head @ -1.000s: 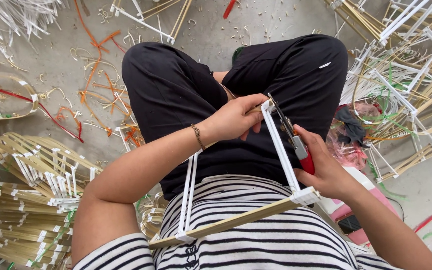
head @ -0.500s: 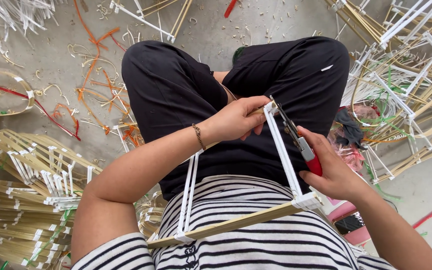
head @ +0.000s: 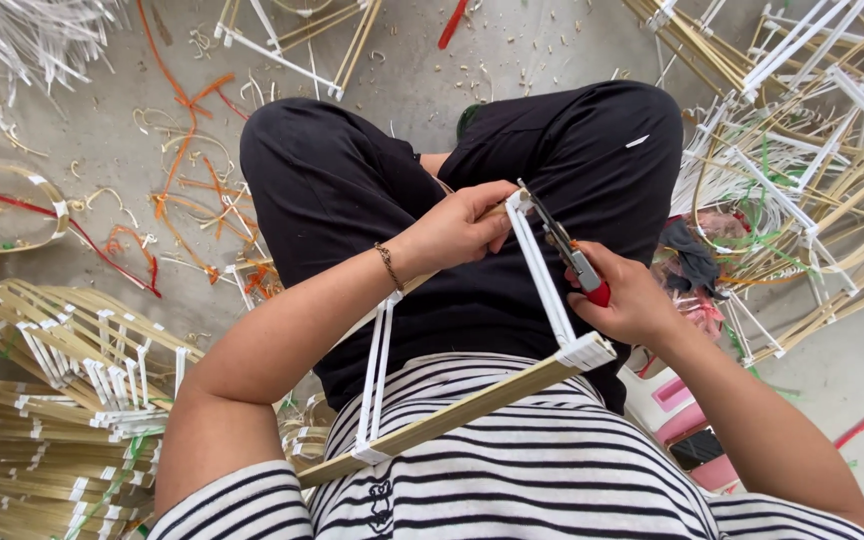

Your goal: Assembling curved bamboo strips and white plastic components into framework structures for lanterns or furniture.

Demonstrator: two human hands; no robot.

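Grey concrete floor is stretching out below me, littered with shavings and orange strips. I am looking straight down at my own lap: black trousers, knees bent, and a black-and-white striped shirt at the bottom edge.

Across my lap I am holding a frame made of split bamboo slats, with white struts tied between them. One long tan slat is lying slantwise over my shirt, low on the left and higher on the right. A white strut is rising from its right end toward my hands, and a pair of thinner white struts is standing near its left end.

My left hand, with a thin bracelet on the wrist, is closed around the top corner of the frame, fingers curled over the joint. My right hand is gripping red-handled pliers; their dark tip is touching that same top corner, just beside my left fingers. The two hands are close together but not touching.

Stacks of bamboo slats banded with white tape are piled at my left. At my right, finished frames are lying in a loose tangled heap. A pink plastic stool is showing under my right forearm.
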